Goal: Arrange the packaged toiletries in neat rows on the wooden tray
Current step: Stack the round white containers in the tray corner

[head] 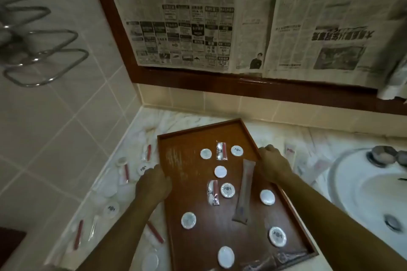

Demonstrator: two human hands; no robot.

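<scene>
A brown wooden tray [176, 160] lies on the marble counter, turned at an angle. My left hand [154, 182] grips its left rim and my right hand [273, 165] grips its right rim. Scattered on the tray are several round white packaged soaps [220, 171], two clear sachets with red strips [221, 150] and one long brown sachet [244, 196]. More round packs [111, 209] and red-strip sachets [78, 234] lie loose on the counter left of the tray.
A white sink [363, 193] with a drain sits to the right, with a few flat sachets [289, 149] between it and the tray. Tiled walls close the left and back. A newspaper-covered mirror in a wooden frame [220, 83] hangs behind. A metal rack [44, 55] is on the left wall.
</scene>
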